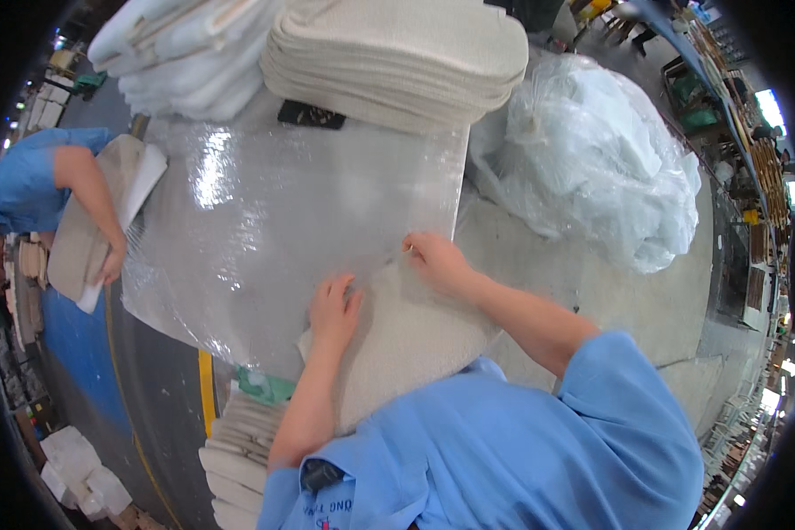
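Note:
A beige textured fabric piece lies at the near edge of the plastic-covered table, partly against my blue shirt. My right hand is closed in a pinch at the far edge of this fabric piece, thumb and forefinger together. Beside its left edge rests my left hand, with fingers stretched out and slightly bent, nothing visible in them. What lies under the fabric is hidden.
Stacked beige rounded pads and folded white padding stand at the far side, near a small dark item. A plastic-wrapped bundle sits right. At left, a co-worker holds a beige pad. More beige pieces are stacked lower left.

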Demonstrator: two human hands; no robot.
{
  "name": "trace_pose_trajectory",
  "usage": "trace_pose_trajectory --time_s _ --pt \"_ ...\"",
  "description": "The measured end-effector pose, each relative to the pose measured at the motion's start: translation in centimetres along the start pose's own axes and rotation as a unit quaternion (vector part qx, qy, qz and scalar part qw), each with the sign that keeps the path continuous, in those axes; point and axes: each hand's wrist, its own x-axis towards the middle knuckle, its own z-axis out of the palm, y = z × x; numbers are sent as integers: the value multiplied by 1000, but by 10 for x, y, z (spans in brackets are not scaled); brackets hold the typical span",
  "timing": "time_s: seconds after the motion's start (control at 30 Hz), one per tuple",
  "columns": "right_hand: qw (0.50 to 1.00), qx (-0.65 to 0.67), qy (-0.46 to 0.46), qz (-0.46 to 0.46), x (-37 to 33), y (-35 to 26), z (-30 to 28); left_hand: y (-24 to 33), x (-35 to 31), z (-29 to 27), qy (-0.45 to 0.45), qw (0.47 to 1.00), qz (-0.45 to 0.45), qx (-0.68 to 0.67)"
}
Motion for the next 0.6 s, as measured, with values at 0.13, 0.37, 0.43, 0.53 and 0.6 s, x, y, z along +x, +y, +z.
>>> trace_pose_trajectory --time_s 0.13,0.37,0.43,0.53,0.6 --pt "966 -31 -244 -76 -70 -26 -110 8 -109 -123 -258 960 24 -104" --pt "905 -202 -339 -159 -95 -65 -97 7 -179 -125 -201 974 108 -2" --pt "916 -149 -351 -126 -70 -70 -100 15 -156 -141 -204 977 55 -20" --pt "912 -167 -345 -142 -44 -99 -94 44 -115 -151 -184 983 -4 23" --pt "901 -212 -338 -169 -30 -126 -77 71 -90 -138 -166 982 -30 79"
